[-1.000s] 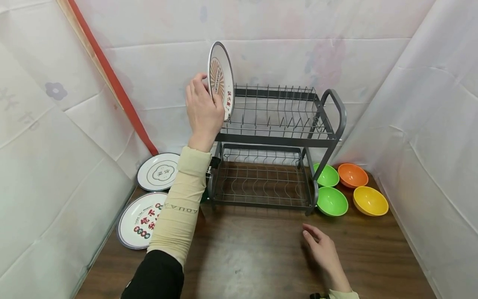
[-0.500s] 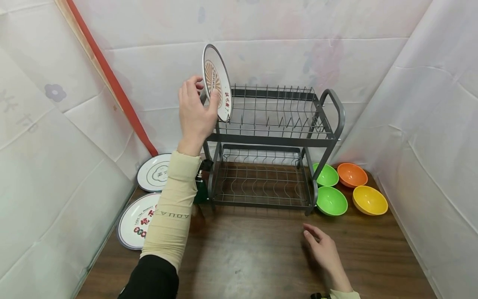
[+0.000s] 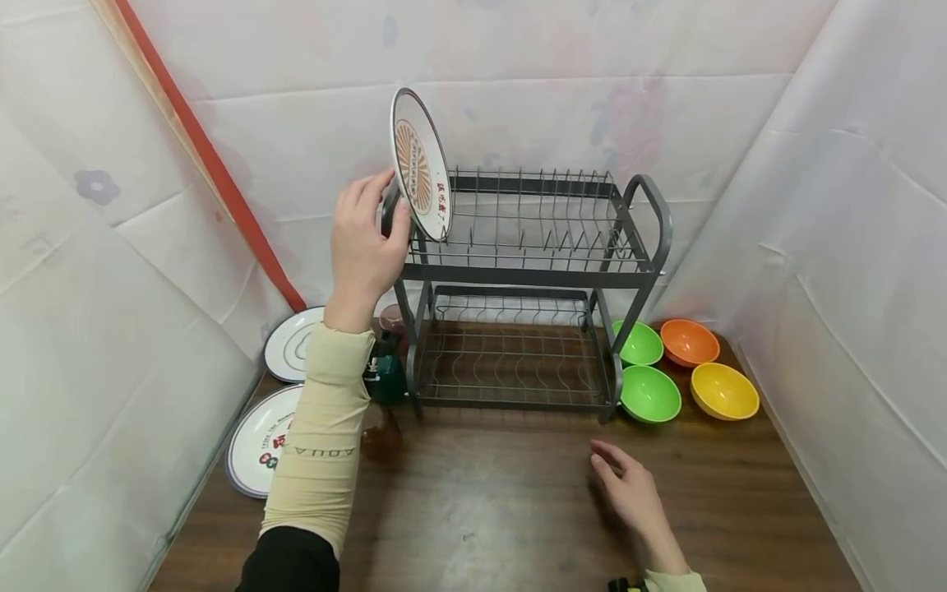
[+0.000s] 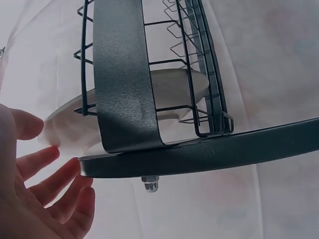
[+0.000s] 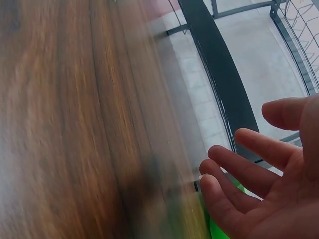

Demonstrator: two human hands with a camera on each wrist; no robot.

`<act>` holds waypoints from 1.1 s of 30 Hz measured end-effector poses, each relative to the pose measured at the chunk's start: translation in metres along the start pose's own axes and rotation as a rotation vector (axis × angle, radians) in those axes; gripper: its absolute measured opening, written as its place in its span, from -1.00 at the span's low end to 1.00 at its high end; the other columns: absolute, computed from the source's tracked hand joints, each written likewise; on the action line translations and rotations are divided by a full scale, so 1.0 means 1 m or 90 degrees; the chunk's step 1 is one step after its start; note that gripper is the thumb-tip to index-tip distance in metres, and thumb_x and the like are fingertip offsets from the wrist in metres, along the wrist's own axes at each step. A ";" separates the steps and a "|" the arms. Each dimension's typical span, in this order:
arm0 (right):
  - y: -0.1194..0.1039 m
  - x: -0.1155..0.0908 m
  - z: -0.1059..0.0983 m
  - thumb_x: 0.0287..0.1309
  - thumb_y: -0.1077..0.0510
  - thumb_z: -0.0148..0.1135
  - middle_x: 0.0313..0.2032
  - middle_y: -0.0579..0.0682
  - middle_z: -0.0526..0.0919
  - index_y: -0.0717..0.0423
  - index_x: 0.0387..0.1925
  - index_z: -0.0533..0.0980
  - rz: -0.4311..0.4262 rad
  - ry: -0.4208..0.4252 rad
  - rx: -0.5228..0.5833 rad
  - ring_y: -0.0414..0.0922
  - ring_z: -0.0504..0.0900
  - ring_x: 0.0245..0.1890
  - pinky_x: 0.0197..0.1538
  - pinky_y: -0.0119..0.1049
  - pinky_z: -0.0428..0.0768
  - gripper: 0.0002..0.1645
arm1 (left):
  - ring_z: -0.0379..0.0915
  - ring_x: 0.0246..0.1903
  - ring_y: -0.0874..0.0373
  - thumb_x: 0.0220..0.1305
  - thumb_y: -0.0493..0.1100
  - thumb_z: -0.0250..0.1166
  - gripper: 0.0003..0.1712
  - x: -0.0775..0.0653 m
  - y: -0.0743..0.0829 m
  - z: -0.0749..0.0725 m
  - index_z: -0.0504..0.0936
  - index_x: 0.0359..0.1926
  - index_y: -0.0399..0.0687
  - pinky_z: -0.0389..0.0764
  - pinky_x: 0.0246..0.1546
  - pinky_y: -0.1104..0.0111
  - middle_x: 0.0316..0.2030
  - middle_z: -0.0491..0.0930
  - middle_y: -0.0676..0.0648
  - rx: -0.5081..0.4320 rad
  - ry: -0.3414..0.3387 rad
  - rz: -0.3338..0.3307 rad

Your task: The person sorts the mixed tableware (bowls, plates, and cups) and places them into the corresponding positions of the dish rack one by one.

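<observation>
A white plate (image 3: 422, 168) with an orange ray pattern and red characters stands on edge, tilted left, at the left end of the dark two-tier dish rack's (image 3: 528, 275) upper tier. My left hand (image 3: 366, 247) is at the plate's left edge, its thumb and fingers spread and not curled round it. In the left wrist view the plate's pale underside (image 4: 75, 124) shows behind the rack frame, close to the thumb and index fingertips; whether they touch it I cannot tell. My right hand (image 3: 629, 493) lies low over the table, fingers relaxed, holding nothing.
Two more plates, one grey-patterned (image 3: 284, 349) and one red-lettered (image 3: 251, 448), lie at left, partly behind my sleeve. A dark green object (image 3: 386, 374) stands by the rack's left leg. Green (image 3: 651, 395), orange (image 3: 690, 343) and yellow bowls (image 3: 725, 391) sit at right.
My left hand has drawn back leftward from the plate, its thumb sliding off the plate's face. The plate now leans more to the left in the rack. My right hand stays nearly still.
</observation>
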State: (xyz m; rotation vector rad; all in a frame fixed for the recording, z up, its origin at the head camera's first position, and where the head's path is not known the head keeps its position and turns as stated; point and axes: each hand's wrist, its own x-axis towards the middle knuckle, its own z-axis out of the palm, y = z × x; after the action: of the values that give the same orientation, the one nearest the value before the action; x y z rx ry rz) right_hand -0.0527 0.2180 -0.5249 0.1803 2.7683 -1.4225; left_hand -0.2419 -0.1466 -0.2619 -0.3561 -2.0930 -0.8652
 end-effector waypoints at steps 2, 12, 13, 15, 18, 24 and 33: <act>-0.003 0.000 0.004 0.43 0.09 0.15 0.14 0.13 0.62 0.18 0.20 0.54 -0.012 0.000 0.004 0.13 0.55 0.17 0.19 0.09 0.46 -0.59 | 0.38 0.12 0.00 0.40 -0.06 0.16 -0.54 -0.002 -0.001 -0.002 0.57 0.26 -0.09 0.40 0.12 0.16 0.13 0.55 -0.12 0.004 0.004 0.004; -0.016 -0.004 0.017 0.35 0.16 0.24 0.04 0.06 0.68 0.15 0.14 0.59 -0.051 0.017 0.005 0.03 0.64 0.06 0.08 0.00 0.57 -0.64 | 0.45 -0.02 -0.02 0.38 -0.16 0.18 -0.64 -0.026 0.000 -0.021 0.64 0.12 -0.16 0.44 -0.09 0.14 0.10 0.58 -0.10 -0.018 0.030 0.011; -0.017 -0.005 0.017 0.34 0.18 0.25 0.03 0.07 0.68 0.15 0.13 0.59 -0.060 0.020 0.004 0.04 0.64 0.05 0.06 -0.01 0.58 -0.64 | 0.46 -0.04 -0.02 0.38 -0.16 0.19 -0.66 -0.031 0.000 -0.023 0.65 0.11 -0.15 0.45 -0.12 0.14 0.07 0.59 -0.10 -0.023 0.036 0.008; -0.019 -0.006 0.018 0.33 0.20 0.26 0.02 0.10 0.68 0.17 0.12 0.59 -0.078 0.025 0.004 0.06 0.65 0.03 0.03 -0.01 0.60 -0.64 | 0.47 -0.07 -0.01 0.38 -0.17 0.19 -0.69 -0.040 0.000 -0.027 0.66 0.07 -0.13 0.46 -0.16 0.13 0.02 0.60 -0.10 -0.035 0.050 -0.002; -0.022 -0.008 0.021 0.31 0.22 0.28 0.01 0.12 0.68 0.18 0.10 0.60 -0.100 0.033 0.006 0.07 0.67 -0.01 -0.01 -0.02 0.62 -0.66 | 0.51 -0.12 0.01 0.37 -0.18 0.20 -0.73 -0.058 -0.001 -0.032 0.67 0.01 -0.14 0.47 -0.21 0.15 -0.08 0.62 -0.11 -0.063 0.074 -0.018; -0.024 -0.012 0.035 0.30 0.22 0.29 -0.03 0.03 0.70 0.15 0.07 0.62 -0.120 0.031 0.012 0.01 0.67 -0.02 -0.04 -0.08 0.63 -0.68 | 0.53 -0.22 0.02 0.38 -0.20 0.20 -0.77 -0.111 -0.012 -0.038 0.65 -0.06 -0.24 0.42 -0.24 0.37 -0.20 0.64 -0.14 -0.079 0.091 -0.084; -0.021 -0.016 0.054 0.34 0.14 0.26 -0.02 -0.08 0.69 0.06 0.06 0.63 -0.107 -0.024 0.020 -0.06 0.65 0.01 -0.04 -0.16 0.62 -0.70 | 0.44 -0.28 0.24 0.42 -0.18 0.21 -0.77 -0.186 -0.031 -0.047 0.63 -0.08 -0.28 0.45 -0.32 0.42 -0.24 0.63 -0.16 -0.041 0.082 -0.253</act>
State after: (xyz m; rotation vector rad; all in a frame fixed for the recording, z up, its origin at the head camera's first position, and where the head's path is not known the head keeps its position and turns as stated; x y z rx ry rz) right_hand -0.0406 0.1606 -0.5378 -0.0798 2.7885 -1.4883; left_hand -0.1146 -0.1927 -0.4015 0.0870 -2.0498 -1.1546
